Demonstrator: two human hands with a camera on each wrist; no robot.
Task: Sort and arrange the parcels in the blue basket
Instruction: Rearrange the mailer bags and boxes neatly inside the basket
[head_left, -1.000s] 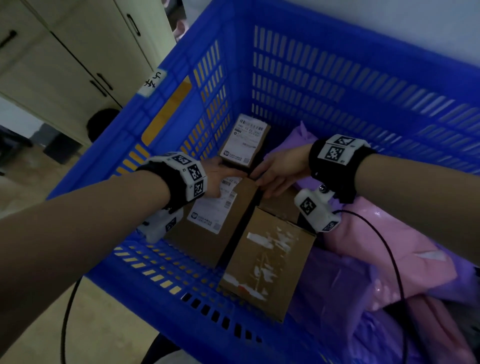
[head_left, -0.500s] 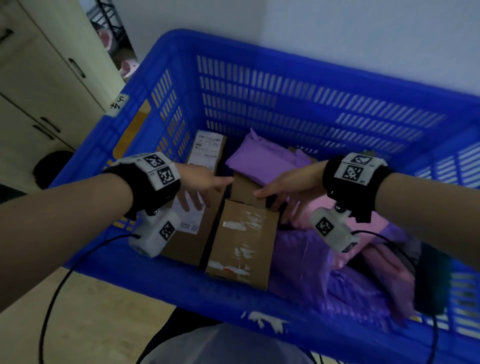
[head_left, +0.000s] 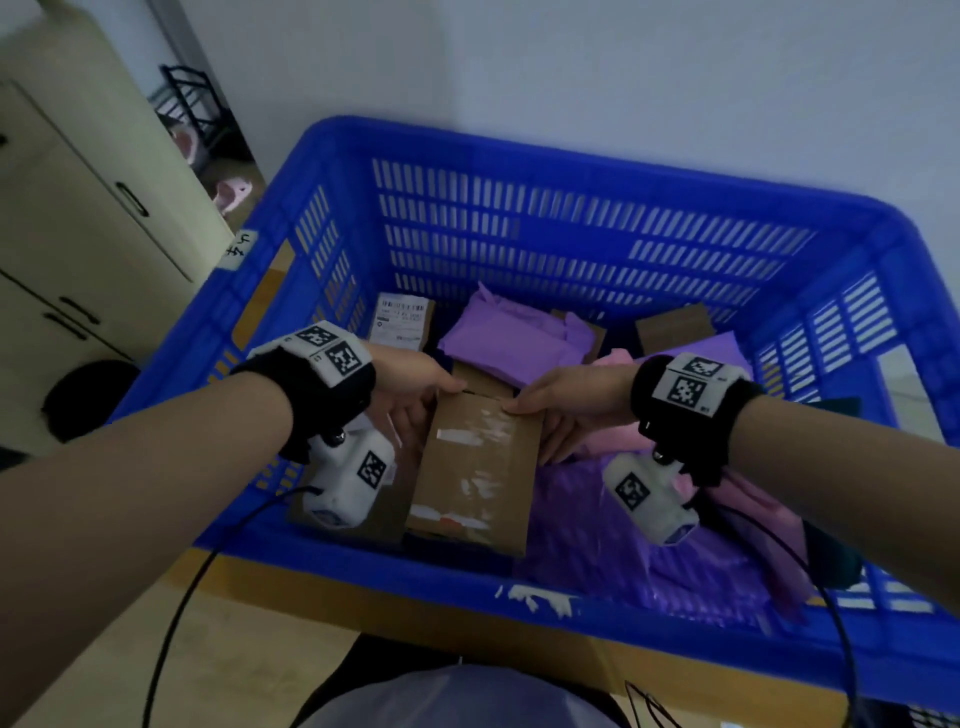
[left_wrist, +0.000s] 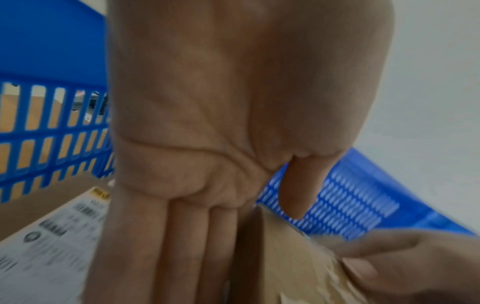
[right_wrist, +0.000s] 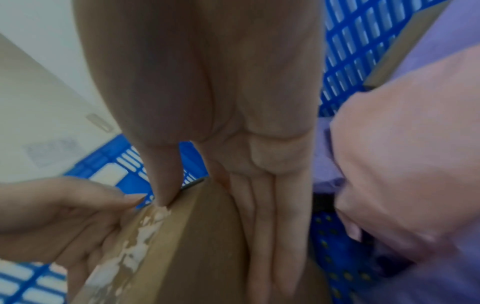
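Observation:
A brown cardboard box (head_left: 478, 467) with torn tape on top lies in the blue basket (head_left: 571, 244), near its front wall. My left hand (head_left: 415, 395) holds its far left corner, thumb on top and fingers (left_wrist: 182, 246) straight down the left side. My right hand (head_left: 561, 410) holds the far right corner the same way, with its fingers (right_wrist: 272, 236) flat along the right side. Left of the box, under my left wrist, lies a flat box with a white label (left_wrist: 46, 246).
A small labelled box (head_left: 400, 322) leans at the basket's back left. Purple bags (head_left: 509, 338), a pink bag (head_left: 623, 441) and another brown box (head_left: 672, 327) fill the middle and right. A cream cabinet (head_left: 78, 234) stands to the left.
Both hands have left the labelled box and the small box behind and come to the taped box's far corners. The head view has pulled back and up.

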